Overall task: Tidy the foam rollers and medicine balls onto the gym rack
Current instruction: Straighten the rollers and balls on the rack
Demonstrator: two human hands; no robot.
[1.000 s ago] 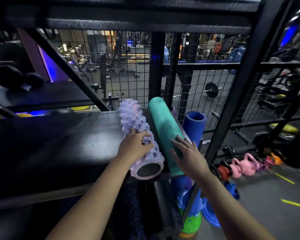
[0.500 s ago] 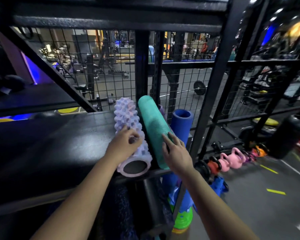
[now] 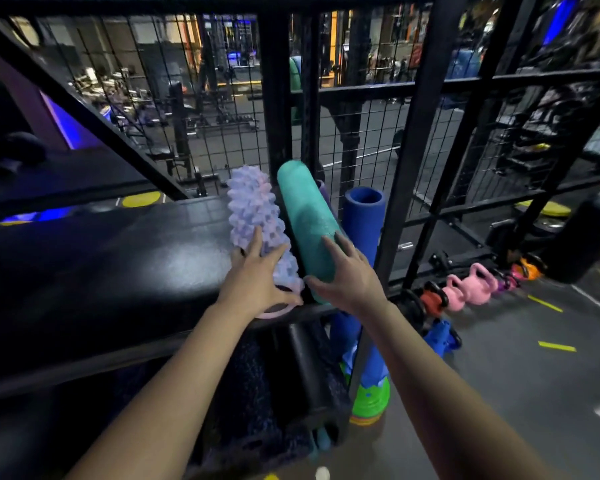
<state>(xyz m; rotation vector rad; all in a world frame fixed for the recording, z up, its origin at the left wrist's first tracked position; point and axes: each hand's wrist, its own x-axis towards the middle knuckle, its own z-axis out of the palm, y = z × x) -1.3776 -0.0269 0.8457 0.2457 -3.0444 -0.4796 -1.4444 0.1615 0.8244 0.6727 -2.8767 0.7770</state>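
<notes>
A knobbly lilac foam roller lies on the black rack shelf, pointing away from me. Beside it on the right lies a smooth teal foam roller, touching it. My left hand rests over the near end of the lilac roller with straight fingers. My right hand lies flat on the near end of the teal roller, thumb toward the gap between the two. A blue hollow roller stands upright just right of the shelf.
Black rack uprights and wire mesh close the shelf's back and right side. Dark rollers sit under the shelf. Pink and orange kettlebells line the floor at the right. Dark balls rest on a far-left shelf.
Both hands have slid toward the near ends of the rollers and flattened there. The rollers lie a little farther back on the shelf; the camera has shifted closer and rightward.
</notes>
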